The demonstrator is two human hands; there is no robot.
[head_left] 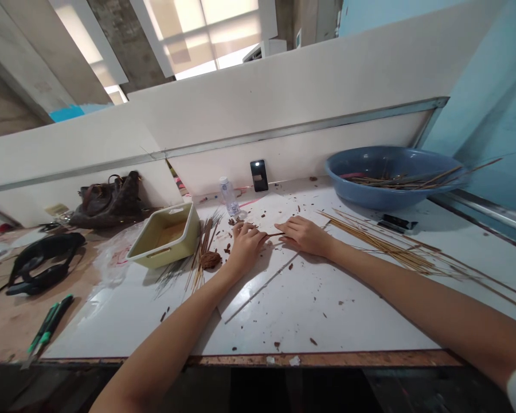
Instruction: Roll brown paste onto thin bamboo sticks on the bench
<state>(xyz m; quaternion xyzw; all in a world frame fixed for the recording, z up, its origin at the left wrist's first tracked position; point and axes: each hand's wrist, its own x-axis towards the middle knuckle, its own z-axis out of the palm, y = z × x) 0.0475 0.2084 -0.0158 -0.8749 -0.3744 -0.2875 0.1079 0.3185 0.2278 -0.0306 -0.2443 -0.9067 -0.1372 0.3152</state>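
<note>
Brown slender stick [275, 234] lies almost level between the two hands, just above the white table top [284, 310], near the far edge. The left hand [246, 246] has its fingers [249, 230] curled nearly shut over one end of it. The right hand [305, 236] comes in from the other side, with its fingers [289, 227] lying close together and reaching the other end; whether they grip the stick or only touch it, I cannot tell.

Dark brown flakes [236, 221] lie scattered around the hands and across the white surface. Just left of the left hand sits a rough brown clump of fibre [210, 260], among a thin upright spray of brown sticks [204, 244]. Beside those stands a pale yellow rectangular plastic tray [163, 253] with cut-out handles. To the right, a long loose layer of tan sticks [382, 246] spreads over the table, and a wide blue plastic bowl [370, 198] holds more sticks [395, 182]. Against the far wall stand a clear plastic water bottle [229, 197] and a black phone [259, 175]. Farther left, on a bare wooden surface [12, 327], are a dark brown leather handbag [109, 202] and two green-and-black utility knives [49, 327].
</note>
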